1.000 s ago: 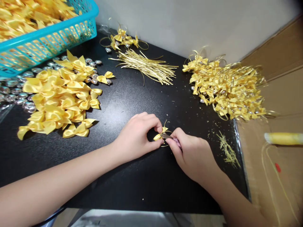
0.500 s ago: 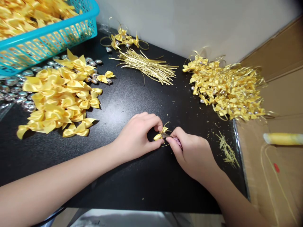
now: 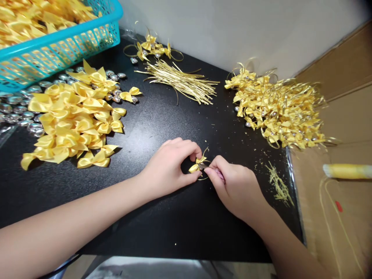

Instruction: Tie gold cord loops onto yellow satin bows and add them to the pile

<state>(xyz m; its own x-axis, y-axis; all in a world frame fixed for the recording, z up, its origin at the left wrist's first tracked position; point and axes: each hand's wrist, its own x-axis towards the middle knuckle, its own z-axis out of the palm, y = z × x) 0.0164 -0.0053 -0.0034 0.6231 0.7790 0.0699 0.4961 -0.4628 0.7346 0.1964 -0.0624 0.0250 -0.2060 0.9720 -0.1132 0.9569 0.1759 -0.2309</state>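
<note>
My left hand (image 3: 177, 162) rests at the middle of the black table, its thumb and fingers closed on a small yellow ribbon bow (image 3: 194, 168). A thin gold cord (image 3: 204, 178) curves out from the bow. From the right, my right hand (image 3: 235, 184) grips a small tool with a pinkish handle (image 3: 219, 175) and a narrow metal tip, perhaps small scissors or tweezers; the fingers hide most of it. Its tip touches or lies over the bow. Several yellow bows (image 3: 72, 120) are heaped to the left of my hands.
A turquoise basket (image 3: 58, 38) of bows stands at the back left, with silvery beads (image 3: 17, 110) below it. Gold cord pieces (image 3: 181, 81) lie at the back. Finished-looking corded bows (image 3: 279, 108) form a pile on the right, near cord scraps (image 3: 279, 184) and a yellow spool (image 3: 347, 171).
Almost nothing differs. Both hands stay in place around the bow, and the tool's tip remains at it with only a tiny shift.
</note>
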